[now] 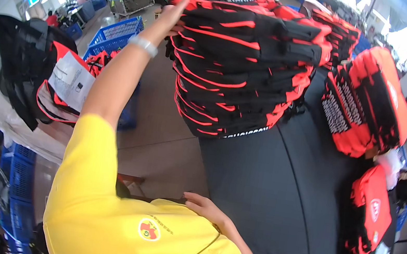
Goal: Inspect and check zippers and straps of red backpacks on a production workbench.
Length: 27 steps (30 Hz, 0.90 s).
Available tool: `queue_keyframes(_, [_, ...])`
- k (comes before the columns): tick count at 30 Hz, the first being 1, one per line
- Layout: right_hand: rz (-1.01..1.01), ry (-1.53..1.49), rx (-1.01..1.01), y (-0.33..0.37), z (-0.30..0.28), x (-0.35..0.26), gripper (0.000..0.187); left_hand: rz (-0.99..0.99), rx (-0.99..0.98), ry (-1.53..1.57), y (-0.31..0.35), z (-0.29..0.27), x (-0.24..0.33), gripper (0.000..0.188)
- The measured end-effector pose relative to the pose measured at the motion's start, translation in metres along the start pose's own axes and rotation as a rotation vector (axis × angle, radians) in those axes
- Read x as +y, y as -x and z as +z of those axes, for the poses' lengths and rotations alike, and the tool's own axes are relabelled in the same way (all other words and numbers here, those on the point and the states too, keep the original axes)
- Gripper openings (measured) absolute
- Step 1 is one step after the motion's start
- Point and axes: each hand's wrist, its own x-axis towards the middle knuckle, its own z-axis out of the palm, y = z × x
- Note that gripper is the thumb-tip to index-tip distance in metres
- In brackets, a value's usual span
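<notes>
A tall stack of folded red-and-black fabric bags [243, 70] stands at the far end of a dark table [258, 182]. My left hand [173, 17], with a pale band at the wrist, reaches far forward against the stack's left side near the top. Its fingers are stretched out, and some of them are partly hidden at the bags' edges. Close to my body, by the near left edge of the table, my right hand [204, 208] hovers with straightened fingers and nothing in it.
On the table's right lie another red-and-black bundle [370, 102] and a smaller red bag [370, 212]. Blue crates [114, 35] stand on the floor beyond my left arm. A black bag with a paper sheet [71, 78] is at the left.
</notes>
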Motion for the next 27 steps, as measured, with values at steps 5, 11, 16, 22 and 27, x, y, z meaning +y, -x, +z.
queue_keyframes(5, [-0.127,-0.041,0.501,0.038,-0.036,-0.012,0.038,0.309,-0.137,0.212,-0.061,0.064,0.048,0.02])
queue_keyframes(11, [-0.549,0.426,1.592,0.115,-0.08,-0.143,0.057,1.153,-0.087,0.599,0.103,0.108,0.207,0.021])
queue_keyframes(16, [-0.459,0.957,2.077,0.171,-0.11,-0.184,0.084,1.196,-0.177,0.486,0.17,0.122,0.179,0.046])
queue_keyframes(22, [-0.413,1.565,2.537,0.24,-0.035,-0.128,0.036,1.223,-0.349,0.176,0.164,0.067,0.085,0.044])
queue_keyframes(27, [-0.671,-0.017,2.664,0.203,0.027,-0.132,0.062,1.284,-0.952,0.102,0.167,0.206,0.017,0.045])
